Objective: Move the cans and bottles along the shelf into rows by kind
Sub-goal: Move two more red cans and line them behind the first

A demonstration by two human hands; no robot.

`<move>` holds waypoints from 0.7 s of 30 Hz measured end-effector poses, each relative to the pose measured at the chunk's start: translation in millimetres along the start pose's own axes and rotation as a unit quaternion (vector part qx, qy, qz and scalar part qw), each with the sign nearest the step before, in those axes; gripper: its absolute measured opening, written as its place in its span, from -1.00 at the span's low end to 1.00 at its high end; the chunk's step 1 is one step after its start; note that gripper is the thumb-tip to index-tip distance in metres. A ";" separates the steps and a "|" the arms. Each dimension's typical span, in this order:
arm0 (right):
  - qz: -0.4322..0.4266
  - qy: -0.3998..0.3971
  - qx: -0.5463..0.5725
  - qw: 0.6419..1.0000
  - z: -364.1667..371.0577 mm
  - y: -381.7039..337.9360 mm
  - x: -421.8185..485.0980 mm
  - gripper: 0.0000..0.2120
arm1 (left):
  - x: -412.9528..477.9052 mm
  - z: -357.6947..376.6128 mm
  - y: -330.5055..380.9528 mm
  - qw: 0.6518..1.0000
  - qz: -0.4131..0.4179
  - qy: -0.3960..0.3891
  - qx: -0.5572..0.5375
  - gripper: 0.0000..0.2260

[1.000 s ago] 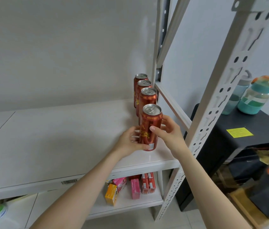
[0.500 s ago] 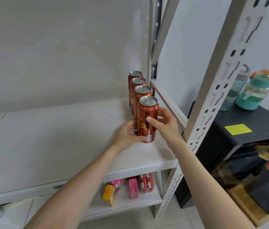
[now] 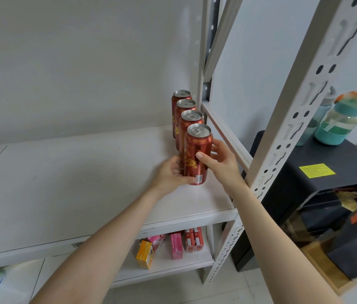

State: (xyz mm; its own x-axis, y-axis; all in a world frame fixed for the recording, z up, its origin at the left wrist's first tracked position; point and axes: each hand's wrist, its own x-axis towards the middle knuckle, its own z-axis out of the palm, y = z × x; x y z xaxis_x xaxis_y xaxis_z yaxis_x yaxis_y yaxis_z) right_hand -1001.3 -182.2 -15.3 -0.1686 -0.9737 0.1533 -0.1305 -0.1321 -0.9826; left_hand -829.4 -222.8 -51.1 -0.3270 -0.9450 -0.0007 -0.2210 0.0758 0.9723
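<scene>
Two bare forearms reach up from the bottom of the frame. At centre, the left hand [image 3: 171,174] curls round the base of the front red can [image 3: 197,154]; the right hand [image 3: 221,163] holds its right side, thumb in front. The can stands upright on the white shelf [image 3: 85,172], with three matching red cans [image 3: 186,104] lined up just behind it.

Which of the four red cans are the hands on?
The front can, nearest the front edge of the shelf: left hand and right hand grip it. The three cans behind it are not held.
</scene>
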 end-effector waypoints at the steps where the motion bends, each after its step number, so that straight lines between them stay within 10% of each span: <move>1: 0.001 0.000 -0.002 1.000 -0.3 -1.3 -0.9 -0.59 | -0.8 0.5 1.3 1.000 0.001 0.002 0.004 -0.47; 11: 0.058 0.118 -0.073 0.989 12.1 -10.9 -24.5 -0.27 | -32.0 -32.8 2.4 0.980 -0.003 0.046 0.191 -0.47; 21: -0.025 0.181 -0.462 0.868 67.1 -22.4 -96.9 -0.24 | -105.8 -96.7 2.1 0.816 0.128 0.073 0.559 -0.48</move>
State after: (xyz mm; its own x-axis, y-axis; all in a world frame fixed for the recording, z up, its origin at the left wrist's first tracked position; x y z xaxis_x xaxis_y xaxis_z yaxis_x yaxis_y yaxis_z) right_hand -916.4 -97.3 -15.1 -0.4133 -0.8272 0.3808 -0.8464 0.1947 -0.4957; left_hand -706.4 -153.4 -26.4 -0.3990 -0.8747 0.2752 -0.8896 0.4420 0.1152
